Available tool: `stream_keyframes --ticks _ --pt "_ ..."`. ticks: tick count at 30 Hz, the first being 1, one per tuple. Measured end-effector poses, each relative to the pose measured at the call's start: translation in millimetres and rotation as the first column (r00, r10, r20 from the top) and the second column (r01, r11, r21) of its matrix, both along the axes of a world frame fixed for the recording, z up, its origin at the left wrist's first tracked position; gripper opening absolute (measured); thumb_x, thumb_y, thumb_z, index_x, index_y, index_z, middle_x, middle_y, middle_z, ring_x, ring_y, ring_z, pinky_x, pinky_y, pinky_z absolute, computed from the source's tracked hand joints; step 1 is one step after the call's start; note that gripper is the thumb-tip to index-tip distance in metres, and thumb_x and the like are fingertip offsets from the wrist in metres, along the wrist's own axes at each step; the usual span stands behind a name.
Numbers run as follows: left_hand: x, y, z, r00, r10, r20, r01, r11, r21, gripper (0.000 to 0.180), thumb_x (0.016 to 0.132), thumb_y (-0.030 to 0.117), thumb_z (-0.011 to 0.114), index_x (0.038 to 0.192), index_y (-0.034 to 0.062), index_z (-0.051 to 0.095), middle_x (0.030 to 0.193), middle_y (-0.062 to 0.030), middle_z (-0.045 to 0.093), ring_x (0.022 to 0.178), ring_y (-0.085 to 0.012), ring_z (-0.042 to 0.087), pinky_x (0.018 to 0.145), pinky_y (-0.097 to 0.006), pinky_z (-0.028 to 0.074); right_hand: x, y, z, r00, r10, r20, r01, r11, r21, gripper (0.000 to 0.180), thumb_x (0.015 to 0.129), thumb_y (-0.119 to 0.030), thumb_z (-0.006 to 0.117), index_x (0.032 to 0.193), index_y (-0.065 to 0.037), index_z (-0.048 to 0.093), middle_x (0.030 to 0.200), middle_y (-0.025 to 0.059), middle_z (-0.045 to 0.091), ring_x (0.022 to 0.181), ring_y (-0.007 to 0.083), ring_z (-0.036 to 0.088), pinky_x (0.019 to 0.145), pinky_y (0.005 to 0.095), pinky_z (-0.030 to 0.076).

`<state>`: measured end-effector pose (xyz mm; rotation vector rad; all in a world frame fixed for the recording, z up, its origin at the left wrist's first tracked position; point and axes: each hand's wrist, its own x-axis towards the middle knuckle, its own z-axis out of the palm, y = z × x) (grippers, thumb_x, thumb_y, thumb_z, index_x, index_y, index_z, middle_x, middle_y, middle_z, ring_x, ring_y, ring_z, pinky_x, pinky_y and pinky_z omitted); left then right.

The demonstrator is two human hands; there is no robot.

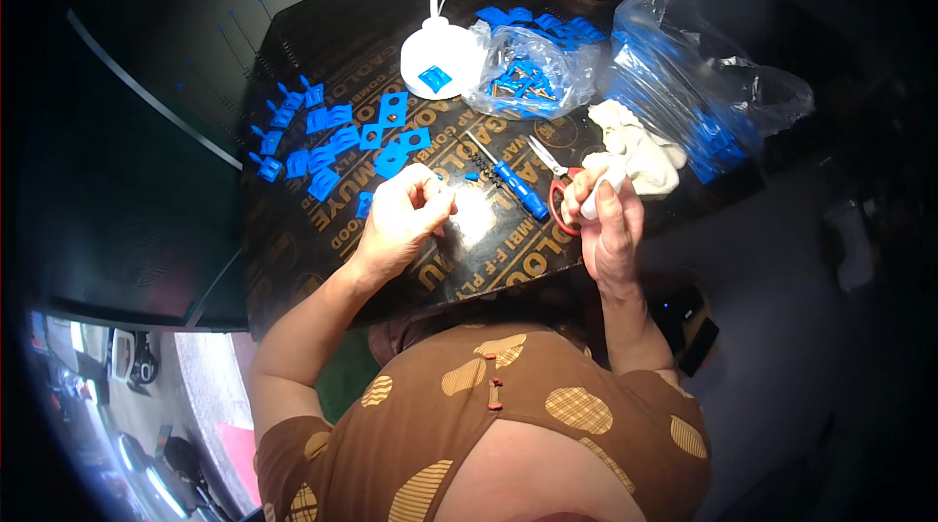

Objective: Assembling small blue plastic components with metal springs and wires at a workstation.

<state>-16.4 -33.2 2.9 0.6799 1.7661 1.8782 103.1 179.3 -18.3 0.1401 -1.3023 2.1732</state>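
Observation:
My left hand is over the table's near part with thumb and fingertips pressed together. Whatever it pinches, if anything, is too small to tell. My right hand, raised at the right, is closed around a small smooth white object, perhaps a little bottle; the fingers cover much of it. Between the hands lies a screwdriver with a blue handle. Scissors with red handles rest close beside my right hand. A tiny blue piece lies just beyond my left hand.
Flat blue plates and several blue clip-like parts are spread at the left. A white lamp stands behind. An open plastic bag holds small blue parts; a larger bag and white cloth lie right.

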Motion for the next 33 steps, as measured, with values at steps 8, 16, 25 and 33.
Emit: stream_keyframes --ticks 8,16,25,33 --pt "-10.6 -10.5 -19.9 0.990 0.009 -0.139 -0.021 0.996 -0.087 0.021 0.091 0.014 0.050 0.073 0.0045 0.052 0.064 -0.0027 0.054 0.050 -0.0073 0.045 0.045 -0.021 0.036 -21.2 19.3 13.3 0.956 -0.222 0.194 0.113 0.883 0.455 0.022 0.099 -0.024 0.049 0.097 -0.005 0.058 0.082 -0.0006 0.054 0.073 0.0066 0.050 0.066 0.0229 0.042" --pt "-9.2 -11.6 -30.8 0.995 0.096 -0.037 -0.097 0.995 -0.019 0.019 0.089 0.014 0.053 0.071 0.0056 0.051 0.060 -0.0005 0.051 0.045 -0.0048 0.041 0.041 -0.019 0.032 -56.6 57.0 3.8 0.939 -0.313 0.144 0.138 0.725 0.675 0.010 0.087 -0.008 0.064 0.088 0.002 0.063 0.082 0.0038 0.061 0.071 0.0115 0.056 0.067 0.0255 0.046" --pt "-7.8 -9.1 -23.2 0.996 0.014 0.082 -0.018 0.999 0.046 0.016 0.090 0.017 0.056 0.079 0.0053 0.054 0.065 -0.0022 0.055 0.049 -0.0050 0.046 0.044 -0.019 0.036 -76.6 84.4 -17.4 0.819 -0.551 0.163 0.077 0.386 0.919 0.027 0.076 -0.021 0.071 0.081 0.003 0.061 0.082 0.0183 0.062 0.076 0.0312 0.059 0.070 0.0389 0.045" --pt "-9.2 -13.2 -16.4 0.972 -0.119 0.204 0.093 0.987 0.133 0.030 0.088 0.014 0.055 0.113 -0.0034 0.057 0.078 -0.0081 0.061 0.056 -0.0094 0.053 0.048 -0.021 0.044 -71.2 72.9 -3.7 0.789 -0.597 0.146 0.055 0.306 0.950 0.031 0.076 -0.023 0.072 0.082 0.005 0.060 0.082 0.0191 0.062 0.077 0.0332 0.059 0.072 0.0405 0.046"
